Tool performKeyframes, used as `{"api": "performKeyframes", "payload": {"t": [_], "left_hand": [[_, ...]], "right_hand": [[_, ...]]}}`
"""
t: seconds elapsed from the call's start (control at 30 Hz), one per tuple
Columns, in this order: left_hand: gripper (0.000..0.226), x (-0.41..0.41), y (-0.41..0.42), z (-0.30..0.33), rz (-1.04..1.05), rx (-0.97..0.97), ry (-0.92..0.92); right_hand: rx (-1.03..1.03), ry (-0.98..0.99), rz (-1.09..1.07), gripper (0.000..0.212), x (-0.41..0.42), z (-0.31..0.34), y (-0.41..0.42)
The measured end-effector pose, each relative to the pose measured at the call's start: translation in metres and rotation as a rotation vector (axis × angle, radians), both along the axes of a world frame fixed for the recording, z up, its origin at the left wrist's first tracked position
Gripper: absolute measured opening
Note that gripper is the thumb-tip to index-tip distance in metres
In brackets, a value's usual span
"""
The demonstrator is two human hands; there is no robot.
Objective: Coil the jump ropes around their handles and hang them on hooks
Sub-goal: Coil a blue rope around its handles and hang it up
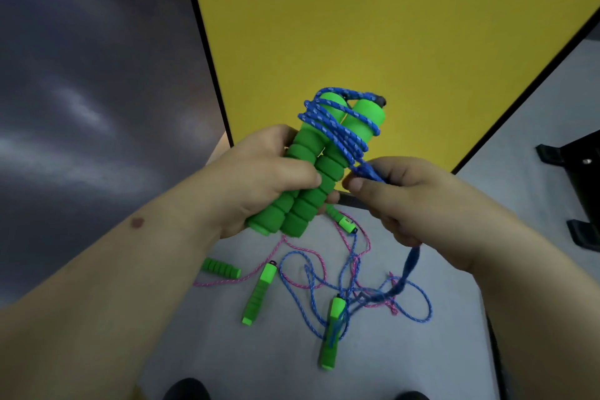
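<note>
Gripping a pair of green foam handles [311,169] side by side, my left hand [259,182] is curling its fingers and thumb round their lower halves and holding them up in front of the yellow panel [373,26]. Blue rope [337,123] is lying in several turns round the upper halves. My right hand [409,195] is pinching the rope just beside the handles, its fingers closed on the strand, and the loose tail is hanging blurred below that hand. Down on the pale table [276,351], four more green handles [259,292] are lying among tangled pink rope [259,269] and blue rope, well apart from my hands.
</note>
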State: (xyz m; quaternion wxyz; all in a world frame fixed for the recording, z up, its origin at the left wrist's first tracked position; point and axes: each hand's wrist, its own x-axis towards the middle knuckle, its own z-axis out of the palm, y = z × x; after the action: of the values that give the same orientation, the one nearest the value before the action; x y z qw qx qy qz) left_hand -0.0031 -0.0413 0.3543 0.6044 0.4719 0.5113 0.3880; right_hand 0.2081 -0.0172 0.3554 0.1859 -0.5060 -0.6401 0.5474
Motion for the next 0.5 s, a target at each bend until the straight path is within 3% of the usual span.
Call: {"api": "performKeyframes", "payload": {"t": [0.1,0.17,0.3,0.43,0.5], "left_hand": [[0.049,0.002,0.003,-0.008,0.192,0.045,0.165],[0.043,-0.004,0.004,-0.010,0.257,0.078,0.381],[0.033,0.000,0.000,-0.011,0.057,0.178,0.797],[0.039,0.007,-0.005,-0.007,-0.208,0.172,0.956],[0.043,0.003,-0.008,0.002,-0.357,0.141,0.928]], "right_hand": [[0.043,-0.090,0.028,0.027,0.010,0.006,0.001],[0.142,-0.145,0.071,0.024,0.014,0.015,-0.001],[0.320,-0.170,0.167,0.028,0.009,0.032,-0.009],[0.543,-0.252,0.172,0.021,0.003,0.032,-0.012],[0.558,-0.196,0.083,0.010,0.003,0.030,-0.009]]}}
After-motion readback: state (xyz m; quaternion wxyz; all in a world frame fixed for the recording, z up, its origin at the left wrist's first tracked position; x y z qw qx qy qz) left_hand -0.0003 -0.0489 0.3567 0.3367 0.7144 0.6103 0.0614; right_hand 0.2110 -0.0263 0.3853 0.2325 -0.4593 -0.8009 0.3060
